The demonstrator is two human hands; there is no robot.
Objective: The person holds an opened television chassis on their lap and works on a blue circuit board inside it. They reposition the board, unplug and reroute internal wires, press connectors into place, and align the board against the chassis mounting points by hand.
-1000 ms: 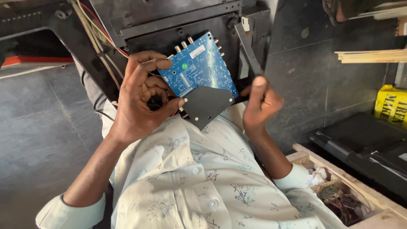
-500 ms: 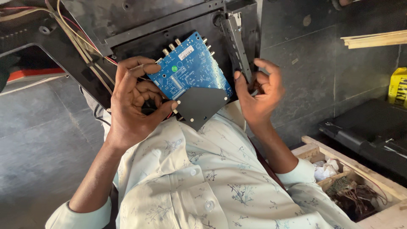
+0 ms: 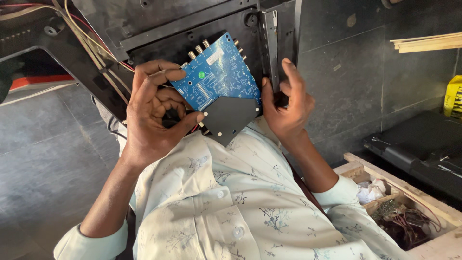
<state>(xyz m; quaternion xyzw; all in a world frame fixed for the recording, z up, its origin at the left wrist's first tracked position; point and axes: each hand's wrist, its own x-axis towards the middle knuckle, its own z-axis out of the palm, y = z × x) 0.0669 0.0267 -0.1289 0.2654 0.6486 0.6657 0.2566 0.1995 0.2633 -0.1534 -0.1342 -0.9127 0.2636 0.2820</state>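
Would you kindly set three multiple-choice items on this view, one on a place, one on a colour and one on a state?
1. Where is the wooden box?
A. lower right
B. upper left
C. on the lap

2. What colour is the circuit board?
A. red
B. blue
C. white

3. How is the left hand?
A. flat on the floor
B. inside the box
C. gripping the board's left edge

Answers: 1 A, it lies beside the right sleeve; 2 B, its face is blue; 3 C, its fingers curl there while the right hand rests at the metal bracket.
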